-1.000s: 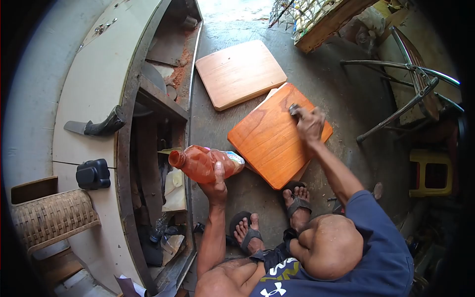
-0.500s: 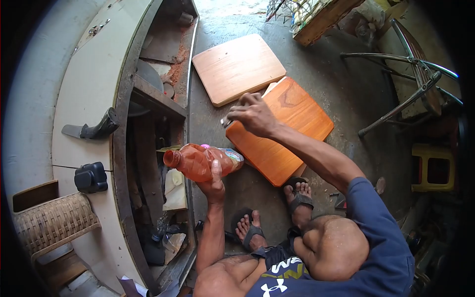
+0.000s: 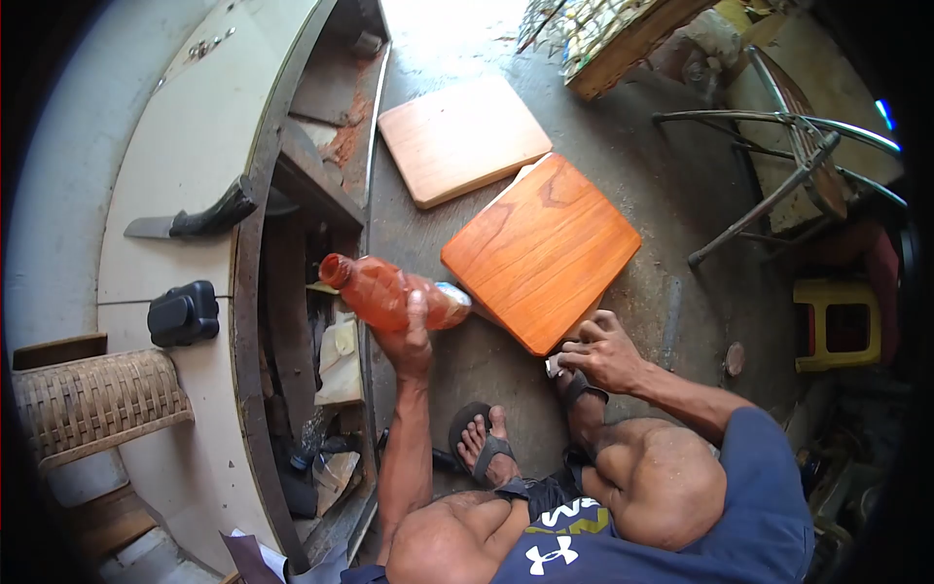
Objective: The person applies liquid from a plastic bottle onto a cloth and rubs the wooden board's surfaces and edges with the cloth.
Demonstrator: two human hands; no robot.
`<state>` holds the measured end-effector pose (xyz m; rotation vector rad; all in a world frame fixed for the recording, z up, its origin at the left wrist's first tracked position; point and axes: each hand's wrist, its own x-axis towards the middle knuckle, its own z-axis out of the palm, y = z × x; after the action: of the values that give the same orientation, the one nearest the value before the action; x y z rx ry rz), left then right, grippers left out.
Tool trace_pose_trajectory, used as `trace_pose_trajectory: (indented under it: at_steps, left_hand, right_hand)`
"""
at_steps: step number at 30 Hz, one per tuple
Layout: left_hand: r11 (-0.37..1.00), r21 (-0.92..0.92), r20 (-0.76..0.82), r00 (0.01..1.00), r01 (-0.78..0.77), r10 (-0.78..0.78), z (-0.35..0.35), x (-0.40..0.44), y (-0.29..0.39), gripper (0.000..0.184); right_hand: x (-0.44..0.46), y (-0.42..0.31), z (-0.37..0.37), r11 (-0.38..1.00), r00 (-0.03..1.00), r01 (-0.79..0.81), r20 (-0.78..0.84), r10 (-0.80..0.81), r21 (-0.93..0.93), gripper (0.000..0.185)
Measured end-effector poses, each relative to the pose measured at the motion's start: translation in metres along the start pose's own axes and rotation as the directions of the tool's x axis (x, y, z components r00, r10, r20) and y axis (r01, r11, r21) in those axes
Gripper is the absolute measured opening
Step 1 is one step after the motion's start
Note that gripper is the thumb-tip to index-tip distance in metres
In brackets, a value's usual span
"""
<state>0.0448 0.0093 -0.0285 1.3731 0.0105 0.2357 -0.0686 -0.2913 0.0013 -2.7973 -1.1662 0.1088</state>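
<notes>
My left hand (image 3: 407, 343) is wrapped round an open plastic bottle (image 3: 381, 292) with reddish-orange contents, tilted with its mouth to the upper left. At the lower corner of an orange-stained wooden board (image 3: 545, 255), my right hand (image 3: 601, 355) pinches a small pale pad (image 3: 554, 366), close to the board's edge and above my foot. The stained board lies tilted over a paler piece, mostly hidden beneath it. Behind it, an unstained light board (image 3: 465, 138) rests on the floor.
On the left, a white cabinet (image 3: 161, 243) bears a knife (image 3: 195, 216) and a black case (image 3: 183, 313). A folding metal chair (image 3: 793, 156) and a yellow stool (image 3: 837, 325) stand at right. A wooden-framed crate (image 3: 632, 44) is at the top.
My right hand has moved from the board's upper right, across its left corner, down to the lower corner with the pad. My left hand still holds the bottle, slightly higher.
</notes>
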Motion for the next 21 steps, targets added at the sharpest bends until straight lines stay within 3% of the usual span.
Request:
trace_pose_trajectory:
  at_steps: [2, 3, 5, 6, 7, 10, 13, 18, 21]
  left_hand:
    - [0.998, 0.025, -0.025, 0.997, -0.066, 0.067, -0.006, 0.012, -0.005, 0.057]
    - [0.989, 0.064, -0.065, 0.989, -0.13, 0.134, -0.007, 0.018, -0.008, 0.059]
    - [0.965, 0.141, -0.031, 0.974, -0.22, 0.226, 0.002, 0.027, 0.005, 0.054]
    - [0.924, 0.226, -0.016, 0.947, -0.31, 0.322, 0.009, 0.034, 0.01, 0.049]
    - [0.926, 0.205, 0.006, 0.947, -0.316, 0.322, 0.014, 0.044, 0.01, 0.049]
    - [0.904, 0.083, 0.133, 0.904, -0.418, 0.406, 0.019, 0.07, 0.005, 0.062]
    - [0.977, -0.075, 0.19, 0.959, -0.199, 0.209, 0.019, 0.09, -0.026, 0.061]
    - [0.983, 0.056, 0.206, 0.965, -0.177, 0.162, 0.013, 0.067, -0.019, 0.057]
    - [0.972, 0.186, 0.194, 0.975, -0.142, 0.106, 0.007, 0.041, -0.007, 0.05]
  right_hand:
    - [-0.017, -0.013, -0.02, 0.919, 0.905, -0.364, -0.175, 0.388, 0.155, 0.027]
    - [-0.019, -0.019, -0.028, 0.912, 0.895, -0.385, -0.184, 0.407, 0.144, 0.027]
    - [-0.021, -0.038, -0.039, 0.666, 0.625, -0.637, -0.245, 0.741, 0.389, 0.03]
    - [-0.027, -0.045, -0.034, 0.604, 0.551, -0.667, -0.256, 0.794, 0.437, 0.029]
    - [-0.032, -0.053, -0.029, 0.536, 0.486, -0.695, -0.236, 0.841, 0.48, 0.028]
    - [-0.048, -0.069, -0.02, 0.318, 0.288, -0.741, -0.147, 0.946, 0.591, 0.028]
    - [-0.066, -0.076, -0.015, 0.143, 0.137, -0.751, -0.06, 0.989, 0.644, 0.028]
    - [-0.09, -0.077, 0.02, -0.092, -0.028, -0.637, 0.097, 0.995, 0.765, 0.029]
    - [-0.098, -0.064, 0.055, -0.119, -0.078, -0.546, 0.091, 0.993, 0.83, 0.03]
